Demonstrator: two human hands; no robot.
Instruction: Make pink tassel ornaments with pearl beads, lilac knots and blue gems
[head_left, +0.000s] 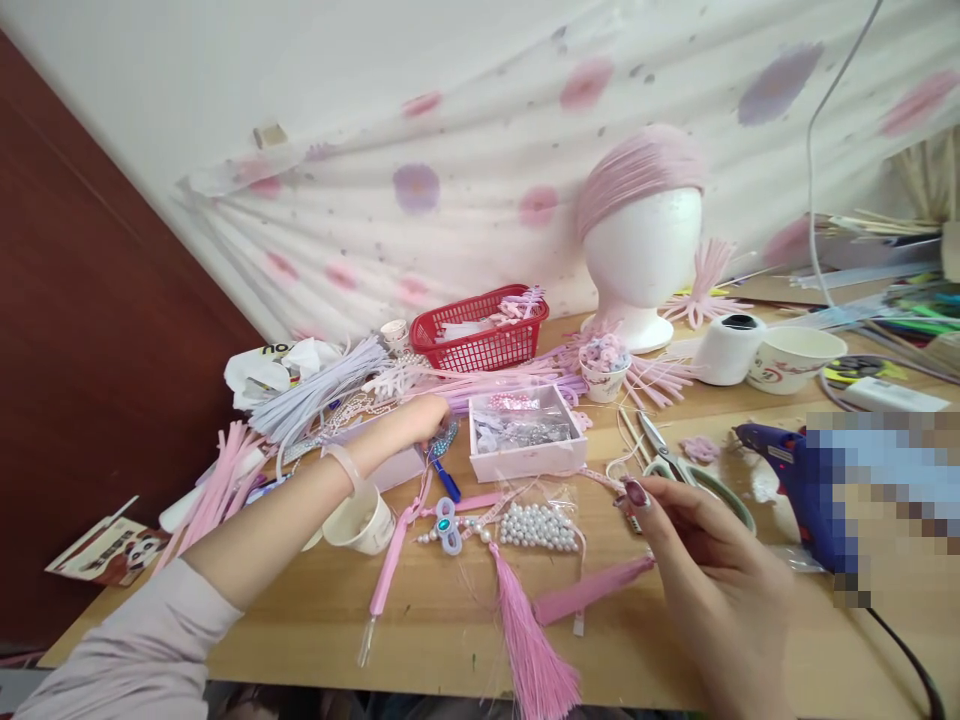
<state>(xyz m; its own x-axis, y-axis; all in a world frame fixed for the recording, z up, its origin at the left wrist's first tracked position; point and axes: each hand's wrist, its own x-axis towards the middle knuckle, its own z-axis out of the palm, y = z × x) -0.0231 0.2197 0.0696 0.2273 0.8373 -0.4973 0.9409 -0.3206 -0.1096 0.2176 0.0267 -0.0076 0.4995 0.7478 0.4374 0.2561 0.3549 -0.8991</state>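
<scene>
My left hand [417, 420] reaches far across the wooden table [450, 620], fingers curled down over a jewelled comb-like piece with a blue handle [444, 462]. A pale bangle sits on that wrist. My right hand [705, 545] is nearer me, its fingertips pinched on a thin pink cord [600, 478] beside a bag of white pearls [538, 525]. Pink tassels [529, 640] and a pearl ornament with a blue stone [448, 527] lie between the hands.
A white box of trinkets [525, 432], scissors [664, 452], a blue glue gun [795, 480], a paper cup [361, 522], a red basket [480, 330] and a foam head with pink wrapping [645, 240] stand around. Pink and lilac pipe cleaners [315, 395] crowd the left.
</scene>
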